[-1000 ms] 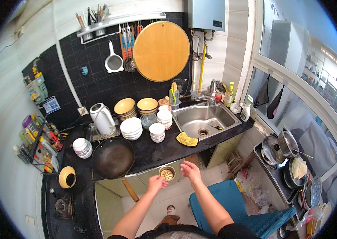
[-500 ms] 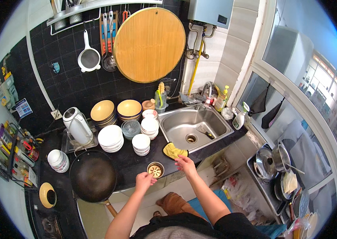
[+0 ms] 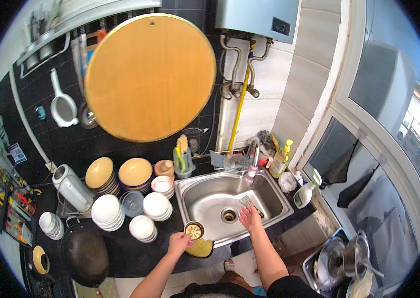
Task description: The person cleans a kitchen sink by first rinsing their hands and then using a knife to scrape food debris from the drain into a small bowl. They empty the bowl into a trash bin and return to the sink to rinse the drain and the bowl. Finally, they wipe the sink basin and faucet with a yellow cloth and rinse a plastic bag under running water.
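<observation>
Over the near left edge of the sink, my left hand grips a small round metal sink strainer with a flower-like slot pattern. Beneath it, a yellow cloth lies at the sink's front edge. My right hand is over the sink's right half, fingers apart and holding nothing. Just right of the middle of the basin is the round drain. A flat scraper-like tool is partly hidden behind my right hand. The faucet stands at the back of the sink.
Stacks of white bowls and yellow bowls stand left of the sink, with a kettle and a black wok farther left. A spray bottle and a dish soap bottle stand to the right. Pots sit at the lower right.
Both hands have moved forward to the sink. My left hand has carried the strainer from in front of the counter to the sink's edge. My view has shifted to the right.
</observation>
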`<act>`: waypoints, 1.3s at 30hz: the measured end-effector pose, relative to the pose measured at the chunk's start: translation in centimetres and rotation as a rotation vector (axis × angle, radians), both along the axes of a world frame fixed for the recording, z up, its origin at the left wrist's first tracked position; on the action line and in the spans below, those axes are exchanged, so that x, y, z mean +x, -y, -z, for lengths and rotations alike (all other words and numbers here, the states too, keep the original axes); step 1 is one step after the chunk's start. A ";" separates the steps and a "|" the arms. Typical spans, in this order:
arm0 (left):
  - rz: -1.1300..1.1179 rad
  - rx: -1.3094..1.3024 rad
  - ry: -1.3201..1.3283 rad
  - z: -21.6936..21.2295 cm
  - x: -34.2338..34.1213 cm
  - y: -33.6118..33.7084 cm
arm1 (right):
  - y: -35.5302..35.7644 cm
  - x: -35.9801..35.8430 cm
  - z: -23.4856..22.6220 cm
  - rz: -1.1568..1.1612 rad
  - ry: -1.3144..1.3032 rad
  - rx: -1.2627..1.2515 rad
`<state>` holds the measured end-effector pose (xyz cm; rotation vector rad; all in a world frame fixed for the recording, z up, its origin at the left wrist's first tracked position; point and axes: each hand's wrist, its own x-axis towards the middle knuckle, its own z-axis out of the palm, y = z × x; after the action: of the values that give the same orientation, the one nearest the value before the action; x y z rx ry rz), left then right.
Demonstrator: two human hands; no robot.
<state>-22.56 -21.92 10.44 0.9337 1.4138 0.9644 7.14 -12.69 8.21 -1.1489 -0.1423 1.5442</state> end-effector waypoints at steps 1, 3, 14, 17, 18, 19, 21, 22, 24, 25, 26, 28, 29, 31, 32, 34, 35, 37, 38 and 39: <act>-0.015 -0.042 0.012 0.8 2.2 -1.1 | -2.0 2.7 2.0 -0.004 -0.060 0.004; 0.003 -0.175 0.075 1.4 5.8 -3.4 | -5.4 5.5 1.7 -0.039 -0.103 -0.043; 0.046 -0.291 0.040 3.5 15.3 -11.5 | -22.3 11.0 2.2 -0.246 -0.014 -0.246; 0.006 -0.290 0.062 3.6 15.4 -13.2 | -22.9 10.2 1.1 -0.282 -0.100 -0.262; 0.013 -0.301 0.051 4.0 15.4 -13.5 | -22.8 10.4 1.7 -0.290 -0.147 -0.261; 0.012 -0.307 0.055 4.1 15.5 -14.0 | -23.1 10.5 1.5 -0.295 -0.189 -0.245; 0.010 -0.320 0.062 4.3 15.8 -14.9 | -22.7 10.8 1.1 -0.321 -0.174 -0.237; -0.006 -0.320 0.074 4.3 16.4 -15.2 | -22.3 11.1 1.0 -0.338 -0.156 -0.239; 0.021 -0.335 0.110 5.3 17.2 -15.9 | -21.9 11.7 2.5 -0.328 -0.098 -0.239; 0.028 -0.339 0.126 5.7 17.5 -16.4 | -21.7 11.8 2.8 -0.329 -0.070 -0.235; 0.028 -0.335 0.137 6.0 18.0 -16.7 | -21.3 11.8 3.0 -0.278 -0.003 -0.216; 0.027 -0.332 0.158 6.6 19.1 -17.1 | -20.7 11.9 3.3 -0.263 0.031 -0.208; 0.022 -0.329 0.154 7.1 19.4 -17.2 | -20.2 11.6 3.7 -0.253 0.016 -0.196; 0.010 -0.322 0.146 8.3 19.8 -17.4 | -18.8 11.1 6.7 -0.396 -0.127 0.038; 0.006 -0.331 0.134 8.6 19.8 -17.4 | -18.0 10.2 8.4 -0.389 -0.069 -0.042; -0.023 -0.353 0.093 9.7 19.4 -17.4 | -16.1 7.0 7.9 -0.315 -0.230 -0.114; -0.038 -0.360 0.072 9.9 19.2 -17.7 | -15.3 6.0 8.2 -0.353 -0.296 -0.106; -0.083 -0.391 0.028 10.4 18.6 -17.9 | -13.7 3.9 9.0 -0.323 -0.503 -0.074; -0.100 -0.410 0.005 10.5 18.3 -17.6 | -13.4 2.8 8.8 -0.349 -0.496 -0.116; -0.119 -0.426 -0.026 10.7 18.0 -17.5 | -13.2 1.9 8.6 -0.374 -0.490 -0.158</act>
<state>-4.58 -4.41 -0.21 0.5510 1.6294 0.6970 9.06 0.56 -0.43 -0.8607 0.1031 2.1589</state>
